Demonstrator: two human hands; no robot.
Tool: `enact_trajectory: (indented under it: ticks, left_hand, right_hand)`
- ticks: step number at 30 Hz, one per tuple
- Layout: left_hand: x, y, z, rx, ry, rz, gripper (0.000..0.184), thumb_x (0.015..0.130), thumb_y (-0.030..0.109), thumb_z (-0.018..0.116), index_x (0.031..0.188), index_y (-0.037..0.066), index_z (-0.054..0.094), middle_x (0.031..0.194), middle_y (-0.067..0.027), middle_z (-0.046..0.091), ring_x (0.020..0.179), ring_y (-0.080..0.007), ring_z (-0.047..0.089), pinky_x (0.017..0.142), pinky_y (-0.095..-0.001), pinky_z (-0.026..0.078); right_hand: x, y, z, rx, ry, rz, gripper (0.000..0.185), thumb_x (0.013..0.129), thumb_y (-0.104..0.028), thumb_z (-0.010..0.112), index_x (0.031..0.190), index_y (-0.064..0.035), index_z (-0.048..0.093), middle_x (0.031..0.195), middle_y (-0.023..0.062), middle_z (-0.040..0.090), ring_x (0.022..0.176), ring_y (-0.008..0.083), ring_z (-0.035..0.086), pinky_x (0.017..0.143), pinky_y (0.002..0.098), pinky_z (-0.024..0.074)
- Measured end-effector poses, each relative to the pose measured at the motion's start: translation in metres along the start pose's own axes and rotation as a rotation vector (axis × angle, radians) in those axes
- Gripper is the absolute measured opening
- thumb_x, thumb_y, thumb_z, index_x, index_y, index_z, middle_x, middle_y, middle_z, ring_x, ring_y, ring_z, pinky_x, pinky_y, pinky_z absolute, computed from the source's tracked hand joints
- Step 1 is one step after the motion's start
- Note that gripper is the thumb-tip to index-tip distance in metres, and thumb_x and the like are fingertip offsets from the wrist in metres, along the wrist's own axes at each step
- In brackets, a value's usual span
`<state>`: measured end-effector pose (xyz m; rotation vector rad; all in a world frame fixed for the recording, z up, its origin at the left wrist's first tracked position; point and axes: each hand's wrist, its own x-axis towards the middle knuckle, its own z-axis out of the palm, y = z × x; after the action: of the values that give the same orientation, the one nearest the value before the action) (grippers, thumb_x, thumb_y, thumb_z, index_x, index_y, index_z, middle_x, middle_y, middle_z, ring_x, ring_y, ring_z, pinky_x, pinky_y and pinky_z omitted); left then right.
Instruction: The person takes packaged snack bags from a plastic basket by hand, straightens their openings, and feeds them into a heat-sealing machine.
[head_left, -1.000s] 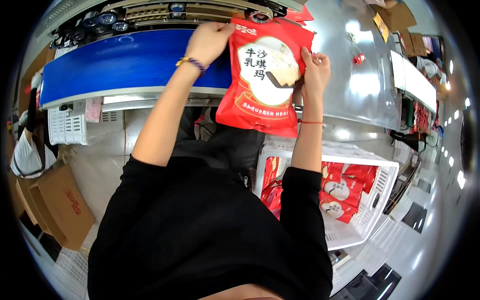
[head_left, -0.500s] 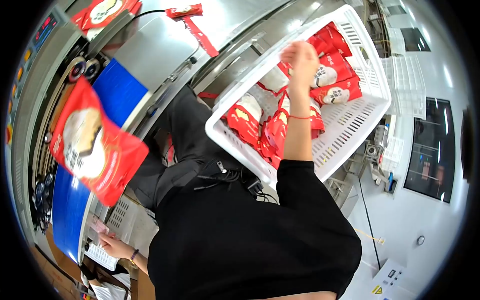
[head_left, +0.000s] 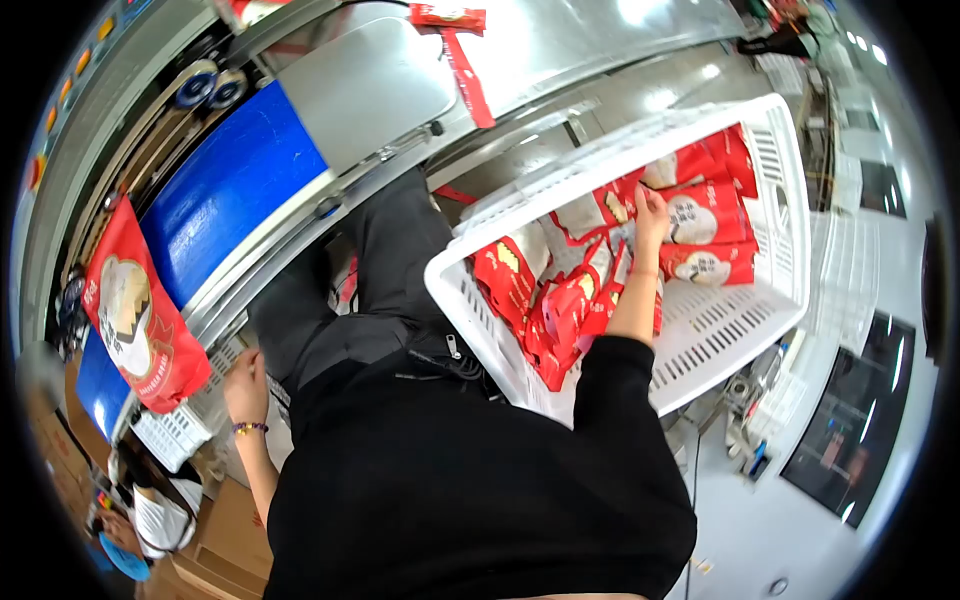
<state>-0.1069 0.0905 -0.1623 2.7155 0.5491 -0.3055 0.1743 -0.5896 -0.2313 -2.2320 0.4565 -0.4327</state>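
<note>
My right hand [head_left: 652, 215] is inside a white plastic basket [head_left: 700, 350], its fingers closed at the edge of a red pouch [head_left: 617, 200] with a clear window. Around it lie several more red printed pouches, such as one pouch [head_left: 706, 214] to the right and a crumpled pouch [head_left: 560, 315] nearer me. My left hand [head_left: 247, 387], with a beaded bracelet at the wrist, hangs beside the conveyor with loosely bent fingers and nothing visible in it. A filled red pouch [head_left: 140, 310] stands at the blue belt, left of that hand and apart from it.
The blue conveyor belt [head_left: 240, 170] runs along a machine with rollers [head_left: 210, 88]. Red strips [head_left: 466, 80] lie on the steel table [head_left: 560, 50]. Cardboard boxes [head_left: 225, 540] and another person [head_left: 160, 520] are at the lower left.
My right hand has lowered onto a pouch in the basket. My left hand has moved up, nearer my leg. The view has shifted, and the pouch at the belt now appears farther left.
</note>
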Motion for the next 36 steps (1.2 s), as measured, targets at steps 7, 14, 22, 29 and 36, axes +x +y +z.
enact_trajectory:
  ticks: [7,14,22,29,36]
  left_hand:
    - [0.041,0.14,-0.064,-0.416,0.084,0.553,0.021,0.083,0.005,0.064,0.104,0.003,0.063,0.104,-0.0128,0.064,0.094,-0.0317,0.061,0.082,-0.037,0.049]
    - [0.057,0.213,-0.096,-0.892,-0.086,0.876,0.094,0.066,0.027,0.085,0.142,0.007,0.035,0.142,-0.015,0.037,0.133,-0.0314,0.035,0.111,-0.0403,0.027]
    - [0.063,0.171,-0.116,-1.525,-1.066,0.428,0.071,0.074,0.008,0.08,0.135,0.005,0.043,0.128,-0.0106,0.053,0.12,-0.0208,0.05,0.107,-0.0376,0.035]
    - [0.048,0.171,-0.135,-1.56,-0.274,0.725,0.063,0.071,0.004,0.082,0.126,0.006,0.051,0.114,-0.0021,0.058,0.106,-0.0123,0.056,0.094,-0.0289,0.046]
    - [0.064,0.175,-0.118,-1.891,0.004,0.459,0.024,0.077,-0.002,0.076,0.085,0.006,0.055,0.085,0.0007,0.062,0.078,-0.0031,0.057,0.071,-0.0206,0.048]
  right_hand:
    - [-0.1,-0.209,-0.057,0.321,0.029,-0.315,0.023,0.085,0.005,0.066,0.077,-0.0045,0.047,0.084,0.0013,0.054,0.076,0.0062,0.047,0.071,0.0186,0.0392]
    - [-0.17,-0.374,-0.078,0.694,-0.43,-0.608,0.033,0.069,-0.002,0.078,0.074,-0.0046,0.046,0.071,0.0068,0.052,0.066,0.0145,0.047,0.062,0.0279,0.0377]
    - [-0.217,-0.438,0.013,1.129,-0.684,-0.662,0.041,0.073,-0.02,0.084,0.068,-0.0051,0.046,0.067,0.0086,0.058,0.055,0.015,0.054,0.048,0.0257,0.04]
    - [-0.204,-0.457,0.022,0.985,-1.27,-1.16,0.033,0.077,-0.017,0.08,0.071,-0.0045,0.049,0.064,0.0048,0.059,0.053,0.0156,0.056,0.049,0.0252,0.0442]
    - [-0.215,-0.421,0.056,0.814,-0.808,-0.284,0.054,0.073,-0.003,0.076,0.121,0.0009,0.053,0.105,0.0063,0.062,0.097,0.0133,0.058,0.087,0.029,0.0468]
